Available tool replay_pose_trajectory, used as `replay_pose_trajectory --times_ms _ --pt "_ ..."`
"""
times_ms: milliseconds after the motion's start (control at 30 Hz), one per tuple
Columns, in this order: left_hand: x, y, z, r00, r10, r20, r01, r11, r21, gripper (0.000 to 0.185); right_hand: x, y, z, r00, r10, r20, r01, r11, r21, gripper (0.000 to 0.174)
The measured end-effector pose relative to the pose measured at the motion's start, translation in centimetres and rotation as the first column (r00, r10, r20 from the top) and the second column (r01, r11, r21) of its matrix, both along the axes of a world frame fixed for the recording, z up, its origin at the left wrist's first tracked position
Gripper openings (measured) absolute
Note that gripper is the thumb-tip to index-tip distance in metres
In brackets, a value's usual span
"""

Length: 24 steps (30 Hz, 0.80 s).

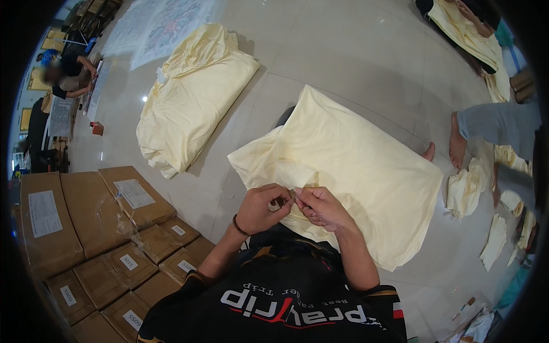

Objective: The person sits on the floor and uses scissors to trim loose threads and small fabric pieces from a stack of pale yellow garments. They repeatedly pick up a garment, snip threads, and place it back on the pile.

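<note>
Pale yellow fabric is spread over my lap and legs. Above its near left part, my left hand and my right hand meet at the fingertips. Both pinch a small thin item, too small and blurred to identify. A raised fold of the fabric stands just beyond the fingers. A braided bracelet circles my left wrist.
A large folded stack of yellow fabric lies on the tiled floor ahead left. Cardboard boxes stand at my left. Plastic-wrapped sheets lie farther off. A person's bare foot is at right, near bunched fabric.
</note>
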<state>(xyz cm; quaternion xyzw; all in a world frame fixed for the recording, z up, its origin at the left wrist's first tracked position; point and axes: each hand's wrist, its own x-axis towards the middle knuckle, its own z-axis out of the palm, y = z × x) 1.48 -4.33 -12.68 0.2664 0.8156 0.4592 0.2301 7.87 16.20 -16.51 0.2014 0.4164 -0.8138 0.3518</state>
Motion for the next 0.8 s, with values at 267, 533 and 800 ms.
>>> replay_pose_trajectory --times_ms 267,533,800 --pt "-1.2 -4.0 2.3 0.971 -0.172 0.167 0.166 0.985 0.05 0.008 0.0 1.0 1.4 0.951 -0.197 -0.237 0.242 0.953 0.179 0.03" --pt "-3.1 -13.4 3.8 0.947 -0.07 0.314 0.207 0.88 -0.428 0.014 -0.9 -0.2 -0.8 0.673 0.282 -0.684 0.408 0.63 0.661 0.039" --pt "-2.8 -18.9 -1.7 0.878 0.203 0.433 0.169 0.715 -0.678 0.022 -2.1 -1.1 -1.0 0.582 0.438 -0.686 0.438 0.542 0.717 0.031"
